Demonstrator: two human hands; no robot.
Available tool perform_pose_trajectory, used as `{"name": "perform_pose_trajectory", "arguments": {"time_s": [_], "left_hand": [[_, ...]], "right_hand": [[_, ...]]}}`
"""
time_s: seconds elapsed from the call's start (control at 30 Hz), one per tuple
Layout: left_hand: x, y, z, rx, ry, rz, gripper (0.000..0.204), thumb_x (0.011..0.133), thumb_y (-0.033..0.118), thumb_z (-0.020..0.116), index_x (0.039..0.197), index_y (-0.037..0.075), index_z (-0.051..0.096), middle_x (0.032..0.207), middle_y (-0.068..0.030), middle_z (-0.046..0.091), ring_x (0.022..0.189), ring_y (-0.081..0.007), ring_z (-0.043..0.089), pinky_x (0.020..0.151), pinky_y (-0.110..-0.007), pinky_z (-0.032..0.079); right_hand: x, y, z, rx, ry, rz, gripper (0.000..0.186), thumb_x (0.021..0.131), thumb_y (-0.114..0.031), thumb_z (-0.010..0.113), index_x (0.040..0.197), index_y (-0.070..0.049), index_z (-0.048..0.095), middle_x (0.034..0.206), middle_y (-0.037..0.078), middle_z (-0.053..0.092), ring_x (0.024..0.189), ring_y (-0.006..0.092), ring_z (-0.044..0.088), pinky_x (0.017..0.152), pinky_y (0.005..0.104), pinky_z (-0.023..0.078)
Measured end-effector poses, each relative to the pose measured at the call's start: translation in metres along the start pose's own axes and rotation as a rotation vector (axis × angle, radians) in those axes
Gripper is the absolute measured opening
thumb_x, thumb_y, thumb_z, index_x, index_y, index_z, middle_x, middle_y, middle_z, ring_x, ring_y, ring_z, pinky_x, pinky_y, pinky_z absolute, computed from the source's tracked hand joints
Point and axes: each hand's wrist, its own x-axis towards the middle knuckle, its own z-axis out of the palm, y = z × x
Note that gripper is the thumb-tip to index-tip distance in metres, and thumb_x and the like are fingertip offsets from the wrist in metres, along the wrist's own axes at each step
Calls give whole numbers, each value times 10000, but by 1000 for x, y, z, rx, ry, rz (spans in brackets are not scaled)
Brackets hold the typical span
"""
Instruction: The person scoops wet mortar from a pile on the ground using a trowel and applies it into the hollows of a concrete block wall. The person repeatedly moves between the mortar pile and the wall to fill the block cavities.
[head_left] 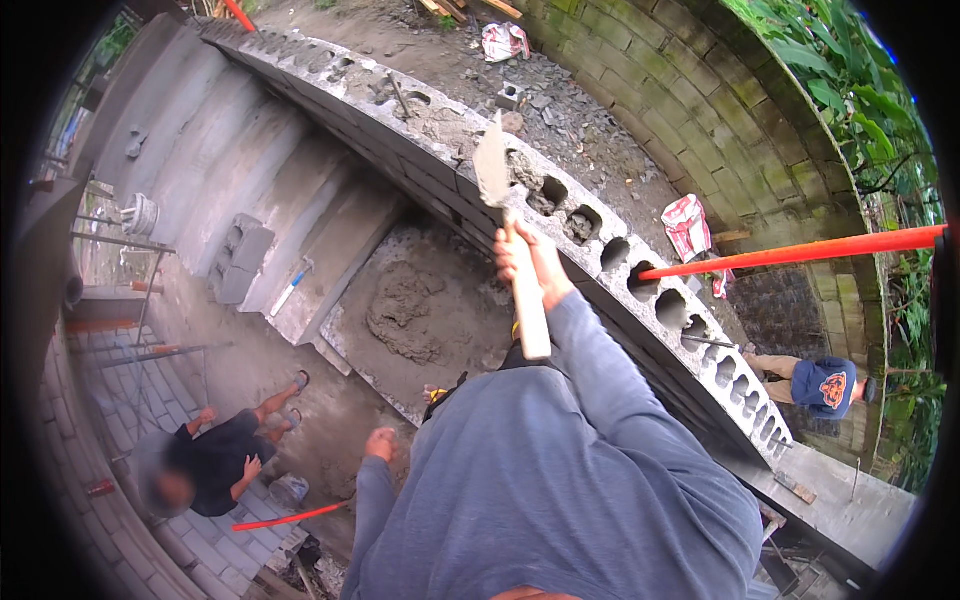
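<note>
My right hand is wrapped round the long pale handle of a trowel, whose grey-streaked blade lies over the top of a hollow-block wall. Some of the wall's cavities hold rough mortar. Below and left of that wall, a heap of wet mortar rests on a grey slab. My left hand is low beside my body, fingers curled; whether they hold anything is too small to make out.
Concrete steps at left hold loose blocks and a blue-handled tool. An orange pipe slants rightward from the wall. One person is below left, another beyond the wall near white-and-red sacks and a mossy wall.
</note>
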Motion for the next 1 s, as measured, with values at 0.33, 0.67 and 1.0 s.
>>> {"name": "perform_pose_trajectory", "arguments": {"time_s": [0.33,0.67,1.0], "left_hand": [[-13,22,-12,-159,116,111,412,1001,299,667,1366,116,610,1225,-71,682,1040,-214,693,784,-368,568],[-2,-33,59,191,-5,52,477,956,365,690,1312,51,640,1285,-175,677,1200,-318,651,1031,-403,495],[115,-89,127,423,52,113,583,864,322,774,1344,36,610,1465,-170,546,1359,-424,490,1161,-480,393]], "right_hand": [[-23,8,-30,329,-106,-117,386,1042,-479,532,1006,-96,494,717,-15,441,518,115,432,491,296,419],[23,125,-44,-725,213,316,278,1048,-340,570,1022,-66,535,778,48,545,594,148,546,543,321,524],[223,320,-530,-2158,-141,908,836,982,-716,436,1165,50,717,1163,351,684,1148,517,635,1018,538,479]]}}
